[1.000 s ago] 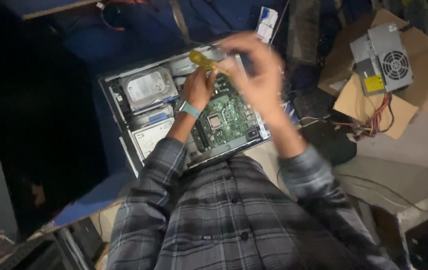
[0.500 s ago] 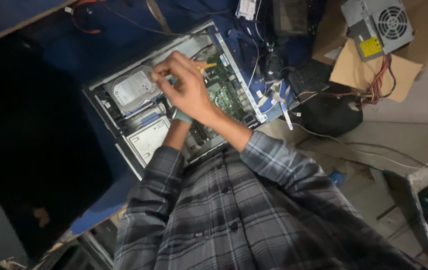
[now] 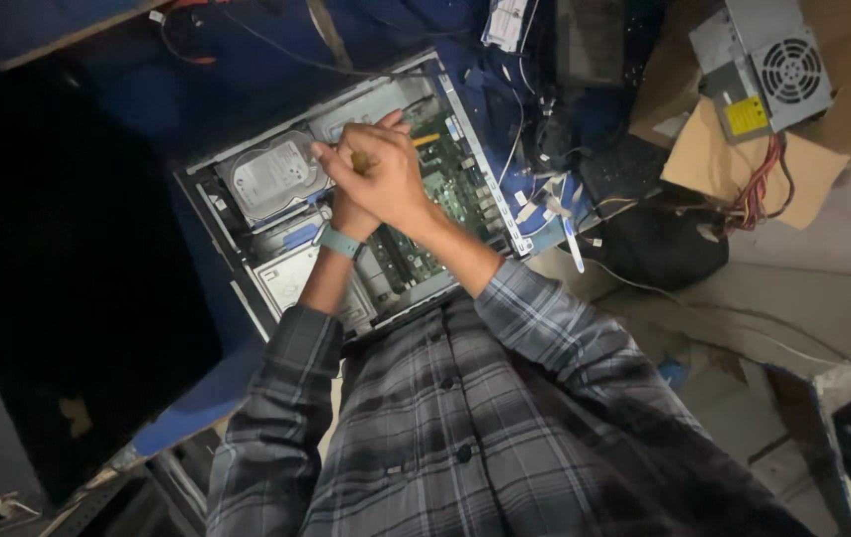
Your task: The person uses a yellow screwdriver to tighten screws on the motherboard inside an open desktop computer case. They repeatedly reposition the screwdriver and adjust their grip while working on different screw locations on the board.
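Hands are working together inside the open desktop computer case [image 3: 247, 273], lying on its side on a blue surface. The right hand [image 3: 386, 179] is clenching a yellow-handled screwdriver [image 3: 361, 161] over the green motherboard [image 3: 445, 189], just beside the silver hard drive [image 3: 271, 177]. The left hand [image 3: 351, 214], wearing a teal wristband [image 3: 338, 241], is sitting mostly hidden beneath the right, so its grip cannot be told. A grey power supply [image 3: 764, 62] is resting on cardboard, well apart.
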